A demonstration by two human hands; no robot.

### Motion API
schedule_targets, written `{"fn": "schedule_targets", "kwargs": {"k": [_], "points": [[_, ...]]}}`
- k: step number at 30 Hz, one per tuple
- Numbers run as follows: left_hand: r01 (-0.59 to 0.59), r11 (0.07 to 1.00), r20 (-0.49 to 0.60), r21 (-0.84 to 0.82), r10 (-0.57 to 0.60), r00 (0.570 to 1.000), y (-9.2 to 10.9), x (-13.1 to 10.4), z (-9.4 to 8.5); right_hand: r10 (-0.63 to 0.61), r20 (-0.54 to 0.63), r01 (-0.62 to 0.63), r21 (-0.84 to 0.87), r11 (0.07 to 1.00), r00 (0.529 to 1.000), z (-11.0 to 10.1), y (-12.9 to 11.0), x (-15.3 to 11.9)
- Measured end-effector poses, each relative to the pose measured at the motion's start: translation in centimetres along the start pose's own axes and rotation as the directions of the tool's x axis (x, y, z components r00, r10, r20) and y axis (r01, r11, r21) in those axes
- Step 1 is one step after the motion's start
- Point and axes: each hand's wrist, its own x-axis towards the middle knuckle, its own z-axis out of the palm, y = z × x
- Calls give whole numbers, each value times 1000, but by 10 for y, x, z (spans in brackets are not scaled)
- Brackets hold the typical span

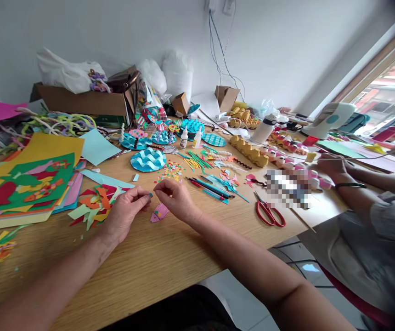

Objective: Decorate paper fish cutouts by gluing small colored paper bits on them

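Note:
My left hand (pixel 128 211) is closed in a pinch, with a tiny blue-green scrap of paper (pixel 151 195) at its fingertips. Close beside it, the fingers of my right hand (pixel 176 198) are pinched together; what they hold, if anything, is too small to make out. Under and between the two hands, a pink paper fish (pixel 158 214) with coloured spots lies on the table, partly covered by my right hand. Just beyond are scattered small paper dots (pixel 170 171) and a light blue paper scrap (pixel 136 177).
Paper sheets (pixel 64 149) and cut scraps (pixel 96 202) lie left. Pens (pixel 207 189) and red-handled scissors (pixel 269 212) lie right. Glue bottles (pixel 183 138) stand behind a blue wavy paper disc (pixel 148 159). Another person's hands (pixel 333 168) work at the right.

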Motion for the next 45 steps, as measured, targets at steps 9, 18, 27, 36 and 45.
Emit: {"fn": "schedule_targets", "kwargs": {"k": [9,18,27,36,45], "points": [[-134,950,60,282,122,991,-1,1,-3,-91,96,103,-126,987,991,-7,-2,0],[-199,925,108,325,172,979,1,0,-2,-50,199,81,-149,985,979,-11,1,1],[-282,850,184,445,222,958,3,-2,-9,141,315,-80,-197,977,939,-29,-1,-7],[-635,494,547,594,330,769,-6,-16,-26,248,317,-102,-414,905,915,-20,-4,-27],[-713,404,621,573,354,699,-14,-18,-27,248,310,-65,-498,865,918,-12,-5,-29]]}}
